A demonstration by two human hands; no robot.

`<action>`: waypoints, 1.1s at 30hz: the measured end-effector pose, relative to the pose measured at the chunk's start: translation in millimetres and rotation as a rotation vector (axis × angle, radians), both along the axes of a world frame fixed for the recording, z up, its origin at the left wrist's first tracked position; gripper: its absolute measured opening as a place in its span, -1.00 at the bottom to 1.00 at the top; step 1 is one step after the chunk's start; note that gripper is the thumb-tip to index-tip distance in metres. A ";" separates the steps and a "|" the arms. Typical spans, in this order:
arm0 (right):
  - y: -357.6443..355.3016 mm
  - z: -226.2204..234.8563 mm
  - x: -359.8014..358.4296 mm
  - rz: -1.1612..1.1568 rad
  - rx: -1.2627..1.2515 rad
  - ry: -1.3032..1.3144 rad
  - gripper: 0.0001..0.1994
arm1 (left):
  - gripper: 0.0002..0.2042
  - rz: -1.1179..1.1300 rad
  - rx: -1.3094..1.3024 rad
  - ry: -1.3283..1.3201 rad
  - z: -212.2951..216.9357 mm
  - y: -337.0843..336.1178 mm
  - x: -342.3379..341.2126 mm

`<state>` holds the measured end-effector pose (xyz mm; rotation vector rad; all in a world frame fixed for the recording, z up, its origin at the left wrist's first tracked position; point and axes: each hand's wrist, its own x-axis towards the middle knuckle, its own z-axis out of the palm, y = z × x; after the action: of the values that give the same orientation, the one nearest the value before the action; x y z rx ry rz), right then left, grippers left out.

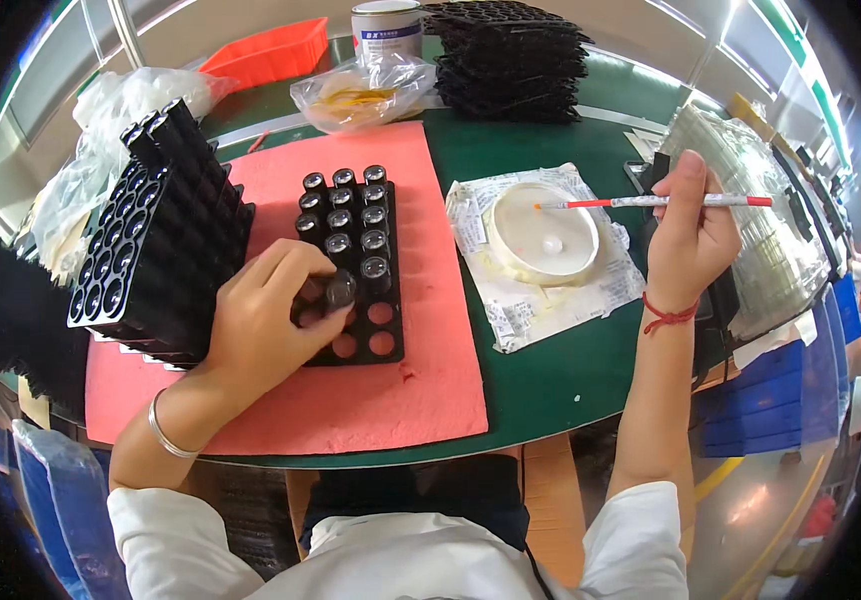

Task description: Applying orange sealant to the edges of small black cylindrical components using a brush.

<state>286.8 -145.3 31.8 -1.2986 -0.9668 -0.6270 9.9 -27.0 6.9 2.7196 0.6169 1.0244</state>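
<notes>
My left hand [275, 310] pinches a short black cylinder with a clear, lens-like top [341, 290] between thumb and fingers, over a black tray with round holes [395, 352]. Several such cylinders [340, 220] stand upright in the tray's far rows; pink shows through the holes near my hand. My right hand [693, 225] holds a thin paintbrush [635, 201] with a red and white handle. Its orange-tinted tip is above a shallow round white dish [595, 255] with a pale substance in it. The dish sits on a paper-covered, stained square [525, 325].
A pink foam mat [440, 400] lies under the tray on a green table [570, 390]. To the left leans a stack of black trays [165, 270]. Behind are a red bin [270, 52], a can [387, 30], a plastic bag [365, 95] and stacked black trays [510, 65]. Clear trays [760, 220] stand right.
</notes>
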 end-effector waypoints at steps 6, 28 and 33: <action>3.8 3.9 -6.7 0.074 0.012 0.199 -0.66 | -0.70 -0.293 -0.199 -0.171 -3.2 -9.5 -9.4; 6.2 -8.8 -12.1 0.896 -0.007 0.431 -0.70 | -0.71 -0.212 -1.390 -0.427 -7.5 -1.6 -14.3; 5.7 -8.5 -12.7 0.928 -0.063 0.379 -0.70 | -0.74 -0.235 -1.404 -0.426 -5.6 -2.0 -15.1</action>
<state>274.1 -139.6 23.3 -0.8325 -1.1306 0.3552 -5.3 -29.0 1.3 1.2649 0.5693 0.6369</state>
